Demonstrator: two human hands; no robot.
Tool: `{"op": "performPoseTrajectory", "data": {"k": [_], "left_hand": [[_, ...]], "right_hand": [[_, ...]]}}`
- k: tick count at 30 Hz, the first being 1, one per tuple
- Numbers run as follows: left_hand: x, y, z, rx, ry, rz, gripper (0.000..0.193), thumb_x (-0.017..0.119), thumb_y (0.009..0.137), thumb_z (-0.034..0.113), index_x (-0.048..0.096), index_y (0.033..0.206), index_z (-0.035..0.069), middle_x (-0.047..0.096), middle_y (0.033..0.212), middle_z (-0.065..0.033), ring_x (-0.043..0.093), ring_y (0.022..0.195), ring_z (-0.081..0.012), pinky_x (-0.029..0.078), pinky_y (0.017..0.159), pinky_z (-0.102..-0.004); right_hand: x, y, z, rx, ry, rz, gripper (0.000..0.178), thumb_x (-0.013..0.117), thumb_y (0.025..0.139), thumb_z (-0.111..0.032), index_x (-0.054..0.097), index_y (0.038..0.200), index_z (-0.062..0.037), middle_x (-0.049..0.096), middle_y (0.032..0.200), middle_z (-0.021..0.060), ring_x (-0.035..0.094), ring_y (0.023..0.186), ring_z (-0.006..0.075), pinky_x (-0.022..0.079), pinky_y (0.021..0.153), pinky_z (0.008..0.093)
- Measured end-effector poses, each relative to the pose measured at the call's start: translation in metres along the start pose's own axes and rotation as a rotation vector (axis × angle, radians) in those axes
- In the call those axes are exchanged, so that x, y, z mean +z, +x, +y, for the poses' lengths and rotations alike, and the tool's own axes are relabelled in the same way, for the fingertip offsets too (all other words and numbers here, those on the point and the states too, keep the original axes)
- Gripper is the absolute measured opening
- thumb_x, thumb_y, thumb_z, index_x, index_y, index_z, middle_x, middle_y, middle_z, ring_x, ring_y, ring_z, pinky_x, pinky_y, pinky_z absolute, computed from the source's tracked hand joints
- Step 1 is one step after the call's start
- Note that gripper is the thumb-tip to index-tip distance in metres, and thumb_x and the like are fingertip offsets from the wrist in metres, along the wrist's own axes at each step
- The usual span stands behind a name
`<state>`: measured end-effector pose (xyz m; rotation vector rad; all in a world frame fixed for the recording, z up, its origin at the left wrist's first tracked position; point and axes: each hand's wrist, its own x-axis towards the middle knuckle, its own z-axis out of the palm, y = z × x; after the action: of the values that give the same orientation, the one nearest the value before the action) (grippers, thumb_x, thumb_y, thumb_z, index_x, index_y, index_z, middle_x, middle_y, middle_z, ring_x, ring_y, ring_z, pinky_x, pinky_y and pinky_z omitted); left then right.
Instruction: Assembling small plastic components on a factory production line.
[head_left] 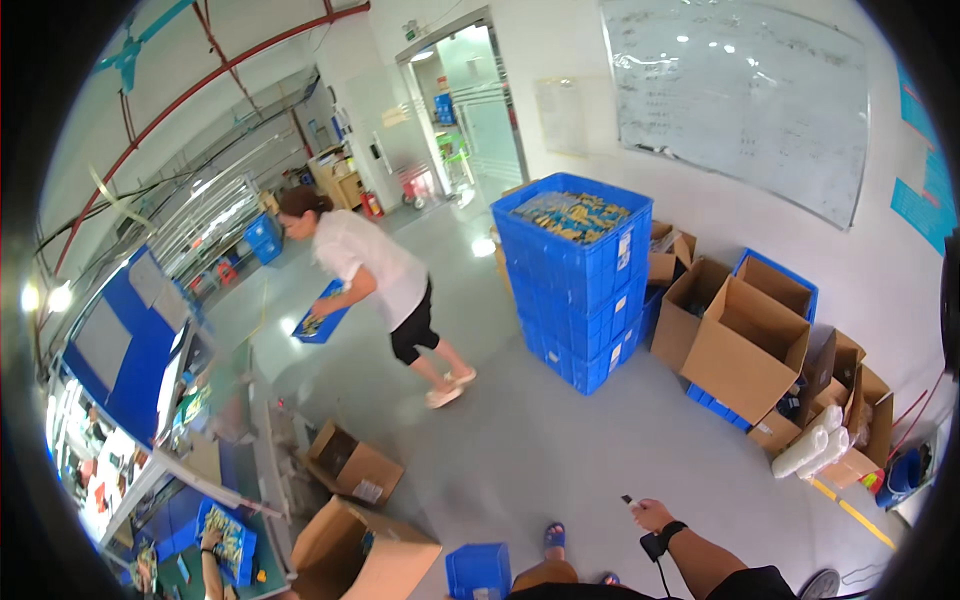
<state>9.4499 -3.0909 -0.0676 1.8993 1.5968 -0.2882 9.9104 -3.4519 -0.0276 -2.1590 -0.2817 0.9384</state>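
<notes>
My right hand (652, 515) reaches in from the lower edge, fingers closed on a small dark-tipped object (628, 500), too small to name. A black strap with a small box (655, 546) and a cable sits on that wrist. My left hand does not show. Near my feet, at the lower edge, is an empty-looking blue bin (478, 570); what supports it is hidden. Left of it stands an open cardboard box (362, 550).
A co-worker (370, 265) carries a blue bin of small parts (318, 318). Tall blue crates (575, 290) and cardboard boxes (745, 350) line the right wall. At lower left, another person's hand (212, 565) touches a parts bin (228, 540) at a workbench.
</notes>
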Motion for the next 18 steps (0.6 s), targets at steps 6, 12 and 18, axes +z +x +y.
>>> {"op": "performPoseTrajectory", "data": {"k": [6,12,18], "left_hand": [[-0.013,0.170,0.173,0.129,0.043,-0.078,0.071,0.090,0.067,0.029,0.065,0.122,-0.006,0.073,0.118,-0.0262,0.072,0.110,-0.0373,0.059,0.091,-0.0453],[-0.092,0.334,0.264,0.151,0.055,-0.162,0.070,0.090,0.067,0.030,0.065,0.122,-0.005,0.073,0.118,-0.0265,0.072,0.110,-0.0373,0.059,0.091,-0.0452],[-0.156,0.433,0.238,-0.062,-0.040,-0.164,0.070,0.090,0.068,0.031,0.066,0.122,-0.005,0.072,0.118,-0.0268,0.072,0.110,-0.0373,0.059,0.091,-0.0452]], "right_hand": [[-0.019,0.072,0.014,-0.195,-0.417,-0.034,0.044,0.058,0.095,-0.048,0.074,0.089,-0.0071,0.075,0.083,0.0141,0.072,0.083,0.0335,0.055,0.074,0.0480],[-0.067,0.091,0.096,-0.004,-1.166,-0.354,0.031,0.057,0.096,-0.035,0.078,0.093,-0.0118,0.077,0.093,0.0175,0.075,0.095,0.0350,0.060,0.080,0.0493],[-0.066,0.275,-0.056,-0.155,-1.175,-0.404,0.030,0.057,0.094,-0.034,0.078,0.089,-0.0129,0.077,0.092,0.0180,0.075,0.095,0.0355,0.060,0.081,0.0497]]}}
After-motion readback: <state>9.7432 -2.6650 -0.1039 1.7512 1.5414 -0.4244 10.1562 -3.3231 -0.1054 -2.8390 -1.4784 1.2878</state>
